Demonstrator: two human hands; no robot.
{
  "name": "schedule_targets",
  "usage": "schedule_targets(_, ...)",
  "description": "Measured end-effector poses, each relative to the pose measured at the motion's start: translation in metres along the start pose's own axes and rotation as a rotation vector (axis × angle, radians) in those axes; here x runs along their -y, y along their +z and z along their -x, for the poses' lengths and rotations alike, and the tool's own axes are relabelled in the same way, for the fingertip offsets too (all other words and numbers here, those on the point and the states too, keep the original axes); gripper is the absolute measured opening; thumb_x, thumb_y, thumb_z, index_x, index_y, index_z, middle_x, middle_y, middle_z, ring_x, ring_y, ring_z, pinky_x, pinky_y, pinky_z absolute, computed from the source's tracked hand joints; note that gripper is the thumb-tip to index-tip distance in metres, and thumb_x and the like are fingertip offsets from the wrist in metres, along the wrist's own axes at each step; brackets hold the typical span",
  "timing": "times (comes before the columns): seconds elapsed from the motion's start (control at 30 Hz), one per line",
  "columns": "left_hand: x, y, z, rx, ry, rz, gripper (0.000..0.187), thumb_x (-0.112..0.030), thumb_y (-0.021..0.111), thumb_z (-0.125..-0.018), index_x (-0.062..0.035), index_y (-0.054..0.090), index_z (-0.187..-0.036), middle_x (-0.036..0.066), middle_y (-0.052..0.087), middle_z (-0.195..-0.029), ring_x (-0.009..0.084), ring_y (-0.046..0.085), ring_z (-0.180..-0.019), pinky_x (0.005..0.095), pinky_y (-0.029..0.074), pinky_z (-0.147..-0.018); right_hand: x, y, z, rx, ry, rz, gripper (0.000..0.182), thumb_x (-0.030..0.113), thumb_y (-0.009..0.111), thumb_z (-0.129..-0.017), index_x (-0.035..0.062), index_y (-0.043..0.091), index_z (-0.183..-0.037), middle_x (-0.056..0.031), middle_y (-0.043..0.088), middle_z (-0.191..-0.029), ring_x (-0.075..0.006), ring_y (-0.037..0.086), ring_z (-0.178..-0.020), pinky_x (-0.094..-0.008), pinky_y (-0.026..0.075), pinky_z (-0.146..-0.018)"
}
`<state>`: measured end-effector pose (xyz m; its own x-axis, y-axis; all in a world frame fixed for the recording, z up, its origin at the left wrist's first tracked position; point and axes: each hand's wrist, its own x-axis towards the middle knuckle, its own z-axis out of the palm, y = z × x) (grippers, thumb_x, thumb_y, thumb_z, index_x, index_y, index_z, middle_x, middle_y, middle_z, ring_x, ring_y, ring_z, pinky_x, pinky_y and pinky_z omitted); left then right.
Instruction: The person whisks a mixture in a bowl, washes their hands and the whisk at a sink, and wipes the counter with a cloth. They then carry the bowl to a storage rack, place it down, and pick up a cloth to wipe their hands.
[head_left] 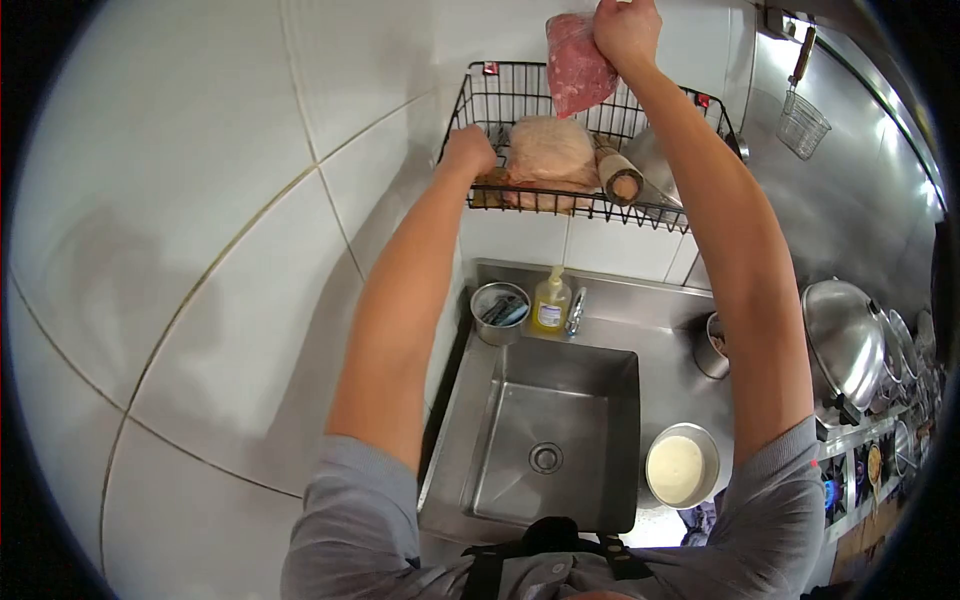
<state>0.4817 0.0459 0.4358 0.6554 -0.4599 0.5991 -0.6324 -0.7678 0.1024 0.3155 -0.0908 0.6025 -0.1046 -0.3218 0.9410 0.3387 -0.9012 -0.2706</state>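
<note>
High in the head view, my right hand [628,38] is closed on the top of a clear plastic bag of pinkish-red ground meat [580,70], which hangs over the back of a black wire basket [520,78]. My left hand [469,153] is closed at the basket's left end; what its fingers grip is hidden. Beside it in the basket lies a large pale bagged bundle [550,150], perhaps raw meat. To the right of that is a cardboard-coloured roll [622,180]. A metal bowl [655,160] is partly hidden behind my right forearm.
Below the basket is a steel sink [560,400]. A soap pump bottle [549,302], a metal container of scrubbers [499,312] and a faucet [576,312] stand behind it. A pot of creamy liquid [682,466] sits at right, near a burner [832,490]. A fryer basket [803,125] hangs on the wall.
</note>
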Motion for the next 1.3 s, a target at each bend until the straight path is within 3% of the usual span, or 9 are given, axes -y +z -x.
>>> schedule_targets(0.1, -0.011, -0.049, 0.014, 0.070, -0.228, 0.303, 0.031, -0.013, 0.060, -0.070, 0.0058, 0.060, -0.094, 0.024, 0.062, -0.097, 0.0354, 0.059, -0.096, 0.0372, 0.048, -0.083, -0.014, 0.002, 0.012, -0.001, 0.033, -0.018, 0.007, 0.003, 0.049, -0.081, 0.0044, 0.046, -0.088, -0.0213, 0.056, -0.058, -0.0375, 0.058, -0.057, -0.0435, 0.045, -0.054)
schedule_targets(0.33, 0.018, -0.063, 0.031, -0.655, 0.202, 0.517, 0.042, -0.015, 0.059, -0.074, -0.0003, 0.056, -0.113, 0.022, 0.054, -0.116, 0.0319, 0.052, -0.109, 0.0383, 0.039, -0.096, -0.058, 0.105, 0.063, 0.329, 0.339, 0.255, 0.046, 0.027, 0.066, -0.076, 0.0032, 0.051, -0.113, -0.0255, 0.062, -0.093, -0.0392, 0.059, -0.095, -0.0397, 0.048, -0.081)
schedule_targets(0.5, 0.041, -0.047, 0.063, 0.116, 0.239, 0.324, 0.034, -0.021, 0.058, -0.082, -0.0054, 0.057, -0.113, 0.012, 0.058, -0.115, 0.0312, 0.055, -0.103, 0.0386, 0.041, -0.092, 0.041, 0.032, 0.166, 0.275, 0.086, -0.166, 0.025, 0.019, 0.061, -0.068, 0.0032, 0.055, -0.086, -0.0208, 0.060, -0.078, -0.0354, 0.059, -0.076, -0.0440, 0.046, -0.069)
schedule_targets(0.53, 0.064, -0.013, 0.062, -0.135, 0.563, 0.303, 0.029, -0.020, 0.059, -0.081, -0.0023, 0.061, -0.104, 0.013, 0.061, -0.107, 0.0309, 0.057, -0.098, 0.0380, 0.044, -0.086, 0.060, -0.021, 0.207, 0.287, 0.074, -0.249, 0.018, 0.017, 0.059, -0.067, 0.0043, 0.056, -0.080, -0.0192, 0.059, -0.071, -0.0344, 0.058, -0.071, -0.0444, 0.045, -0.065)
schedule_targets(0.63, 0.010, -0.002, 0.158, -0.682, 0.388, 0.375, 0.018, -0.003, 0.060, -0.075, -0.0023, 0.062, -0.093, 0.014, 0.062, -0.090, 0.0299, 0.057, -0.087, 0.0410, 0.043, -0.080, 0.063, -0.143, 0.415, 0.873, 0.254, 0.104, 0.011, 0.011, 0.056, -0.072, 0.0020, 0.053, -0.078, -0.0179, 0.055, -0.064, -0.0330, 0.057, -0.068, -0.0443, 0.046, -0.062)
schedule_targets(0.7, 0.004, 0.076, 0.229, -0.417, 0.206, 0.569, 0.010, -0.007, 0.061, -0.078, -0.0021, 0.059, -0.087, 0.011, 0.061, -0.084, 0.0248, 0.057, -0.081, 0.0366, 0.044, -0.074, 0.056, -0.239, 0.531, 1.432, 0.756, 0.126, 0.015, 0.011, 0.056, -0.069, 0.0047, 0.060, -0.082, -0.0185, 0.058, -0.071, -0.0356, 0.059, -0.078, -0.0458, 0.047, -0.067)
schedule_targets(0.9, -0.133, 0.168, 0.473, 1.311, -0.314, 1.257, 0.020, -0.015, 0.062, -0.083, -0.0008, 0.060, -0.097, 0.007, 0.063, -0.082, 0.0167, 0.065, -0.072, 0.0244, 0.049, -0.056, 0.131, -0.542, 0.535, 0.746, 1.385, 0.842, 0.016, 0.012, 0.062, -0.065, 0.0014, 0.065, -0.075, -0.0172, 0.063, -0.071, -0.0317, 0.061, -0.067, -0.0397, 0.049, -0.064)
schedule_targets(1.07, -0.248, 0.173, 0.525, 1.617, -0.700, 1.773, 0.018, -0.011, 0.055, -0.087, 0.0048, 0.053, -0.096, 0.014, 0.056, -0.096, 0.0307, 0.063, -0.086, 0.0391, 0.053, -0.072, 0.118, -0.647, 0.475, 0.128, 1.310, 1.335, 0.036, 0.031, 0.062, -0.075, -0.0025, 0.065, -0.087, -0.0203, 0.065, -0.081, -0.0337, 0.063, -0.078, -0.0398, 0.049, -0.072)
schedule_targets(1.3, -0.301, 0.185, 0.539, 1.280, -0.878, 1.699, 0.007, 0.002, 0.052, -0.076, 0.0073, 0.049, -0.080, 0.016, 0.055, -0.081, 0.0301, 0.063, -0.074, 0.0441, 0.057, -0.065, -0.016, -0.661, 0.538, 0.433, 1.229, 1.595, 0.057, 0.028, 0.067, -0.065, -0.0107, 0.052, -0.105, -0.0354, 0.041, -0.113, -0.0475, 0.040, -0.108, -0.0461, 0.034, -0.096)
